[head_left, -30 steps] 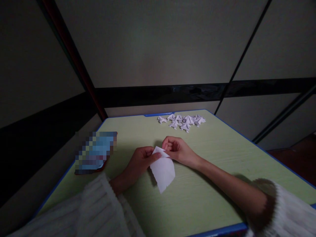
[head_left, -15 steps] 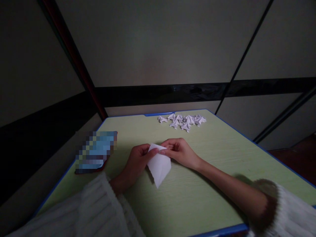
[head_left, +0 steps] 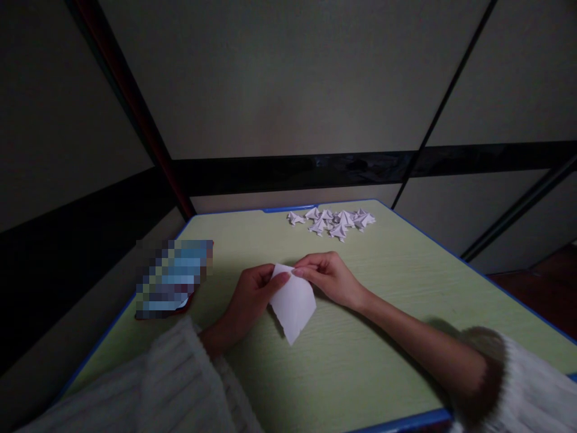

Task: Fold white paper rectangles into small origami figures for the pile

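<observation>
A white folded sheet of paper [head_left: 294, 310] is held over the middle of the table, its pointed lower end toward me. My left hand [head_left: 255, 294] pinches its upper left side, thumb on top. On the upper right edge, my right hand [head_left: 331, 279] grips the paper between thumb and fingers, the two thumb tips close together. The fingers beneath the sheet are partly hidden. Farther back on the table lie several small folded white paper figures [head_left: 338, 222], grouped together.
The pale green table [head_left: 396, 258] has a blue rim. On its left side lies a flat device with a blurred screen [head_left: 180, 273] and a dark red edge. Behind the table stand panels [head_left: 293, 90] crossed by a black band.
The paper's lower part has swung slightly to the right and shows a little wider. Both hands keep their hold, with the right thumb shifted slightly.
</observation>
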### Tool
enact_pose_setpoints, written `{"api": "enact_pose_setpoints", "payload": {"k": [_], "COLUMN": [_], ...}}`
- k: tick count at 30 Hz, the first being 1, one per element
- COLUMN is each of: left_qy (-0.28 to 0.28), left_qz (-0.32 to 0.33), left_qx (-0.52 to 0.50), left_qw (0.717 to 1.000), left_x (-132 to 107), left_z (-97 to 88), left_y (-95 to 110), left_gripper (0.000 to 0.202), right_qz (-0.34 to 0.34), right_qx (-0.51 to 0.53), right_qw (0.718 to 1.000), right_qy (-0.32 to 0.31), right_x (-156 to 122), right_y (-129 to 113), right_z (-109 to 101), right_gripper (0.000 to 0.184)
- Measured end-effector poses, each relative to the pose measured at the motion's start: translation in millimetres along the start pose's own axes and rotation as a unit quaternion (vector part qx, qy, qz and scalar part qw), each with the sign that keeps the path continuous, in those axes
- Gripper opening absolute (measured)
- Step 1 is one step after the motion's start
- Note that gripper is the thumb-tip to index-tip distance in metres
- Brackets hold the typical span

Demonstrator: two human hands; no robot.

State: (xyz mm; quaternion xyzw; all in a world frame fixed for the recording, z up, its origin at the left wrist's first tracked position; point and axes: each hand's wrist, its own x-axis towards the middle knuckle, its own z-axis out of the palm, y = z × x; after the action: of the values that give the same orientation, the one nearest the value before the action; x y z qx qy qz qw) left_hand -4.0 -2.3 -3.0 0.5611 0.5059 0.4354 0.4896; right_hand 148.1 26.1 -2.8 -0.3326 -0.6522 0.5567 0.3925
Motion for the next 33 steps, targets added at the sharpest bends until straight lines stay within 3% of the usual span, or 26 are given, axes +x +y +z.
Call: {"api": "enact_pose_setpoints", "payload": {"k": [10,17,24,33], "left_qy": [-0.008,-0.037,-0.069,-0.062], "left_qz": [0.019,0.052,0.027,0.035], "left_qx": [0.007,0.068,0.018,0.034], "left_qw": [1.000,0.996,0.997,0.997], "left_x": [-0.6,-1.0,1.5,0.2], "left_z": [-0.3,-0.7,0.0,-0.8], "left_y": [0.4,-2.5,-6.8,-7.8], "left_gripper": [0.028,0.030,0.018,0.019], "right_qz": [0.022,0.027,0.053,0.067], "right_qx": [0.012,-0.001,-0.013,0.004], "right_qw": [0.999,0.995,0.998,0.998], "right_qy": [-0.044,-0.091,-0.008,-0.001], "right_x": [0.6,-0.7,1.6,3.4], "right_y": [-1.9,1.2,-2.5,1.0], "right_z": [-0.3,2.3,1.2,0.0], "right_gripper": [0.026,0.029,0.025,0.025]}}
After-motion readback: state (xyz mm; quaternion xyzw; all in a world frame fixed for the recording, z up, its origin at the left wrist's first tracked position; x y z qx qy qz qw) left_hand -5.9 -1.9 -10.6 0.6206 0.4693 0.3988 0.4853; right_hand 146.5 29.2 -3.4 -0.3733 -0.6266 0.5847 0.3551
